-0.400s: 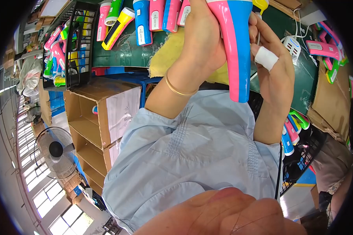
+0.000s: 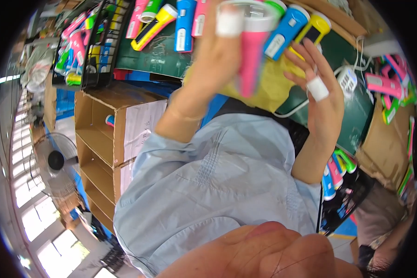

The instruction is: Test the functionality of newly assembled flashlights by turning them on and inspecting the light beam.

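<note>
My left hand (image 2: 213,60), blurred by motion and with a white wrap on a finger, is closed round a pink flashlight (image 2: 251,60). The flashlight's wide white-rimmed head points away and its handle toward me, over a yellow cloth (image 2: 275,90). My right hand (image 2: 322,97), also with a white finger wrap, is raised with its fingers spread and nothing visible in them. A white cable (image 2: 294,110) passes close to its wrist. Just beyond its fingertips lie a blue flashlight (image 2: 286,33) and a yellow flashlight (image 2: 314,31).
More flashlights, among them a blue one (image 2: 184,28), line the far left of the green table (image 2: 150,58). A black crate (image 2: 97,55) of flashlights stands left, above cardboard shelves (image 2: 97,139). A white multi-port charger (image 2: 347,83) sits right, near a cardboard box (image 2: 384,134).
My left hand has swung left with the flashlight, which has turned and come away from my right hand. The fingers of my right hand have spread. The view has shifted slightly.
</note>
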The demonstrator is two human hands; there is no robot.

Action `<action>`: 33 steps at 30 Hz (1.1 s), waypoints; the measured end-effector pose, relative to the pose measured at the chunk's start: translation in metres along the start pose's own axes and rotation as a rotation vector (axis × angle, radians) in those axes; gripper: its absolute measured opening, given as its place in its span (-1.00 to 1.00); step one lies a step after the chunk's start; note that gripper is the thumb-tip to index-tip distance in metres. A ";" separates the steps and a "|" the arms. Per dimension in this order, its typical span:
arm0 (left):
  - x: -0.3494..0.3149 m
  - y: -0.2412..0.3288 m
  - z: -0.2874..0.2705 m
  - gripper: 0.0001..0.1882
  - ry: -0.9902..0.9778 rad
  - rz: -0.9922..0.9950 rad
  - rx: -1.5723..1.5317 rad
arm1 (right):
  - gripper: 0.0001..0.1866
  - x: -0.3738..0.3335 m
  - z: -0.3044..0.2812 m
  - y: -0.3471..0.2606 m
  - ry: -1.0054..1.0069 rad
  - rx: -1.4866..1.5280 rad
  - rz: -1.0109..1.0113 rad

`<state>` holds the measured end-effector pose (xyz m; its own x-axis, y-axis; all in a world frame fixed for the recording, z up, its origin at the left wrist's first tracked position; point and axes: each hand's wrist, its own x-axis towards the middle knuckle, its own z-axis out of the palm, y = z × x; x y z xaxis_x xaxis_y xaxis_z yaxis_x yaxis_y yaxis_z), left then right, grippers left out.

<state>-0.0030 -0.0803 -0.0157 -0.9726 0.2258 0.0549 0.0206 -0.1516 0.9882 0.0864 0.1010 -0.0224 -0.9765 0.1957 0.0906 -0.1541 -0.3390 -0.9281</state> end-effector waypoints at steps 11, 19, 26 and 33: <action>-0.080 0.055 -0.284 -0.33 1.095 -0.202 2.036 | -0.75 -0.002 -0.057 0.025 0.144 -0.053 0.163; 0.149 0.007 -0.160 -0.64 0.095 0.499 1.195 | -0.76 0.008 -0.054 0.042 0.103 -0.022 0.313; 0.341 -0.066 -0.129 -0.52 0.014 -0.196 1.033 | -0.78 0.005 -0.051 0.042 0.132 -0.054 0.379; 0.251 -0.021 -0.081 -0.49 -0.372 -0.237 -0.459 | -0.78 0.009 -0.037 0.036 0.109 -0.197 0.165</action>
<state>-0.2660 -0.0984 -0.0346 -0.7917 0.6101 -0.0303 -0.3665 -0.4348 0.8225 0.0780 0.1240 -0.0686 -0.9623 0.2542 -0.0970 0.0484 -0.1909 -0.9804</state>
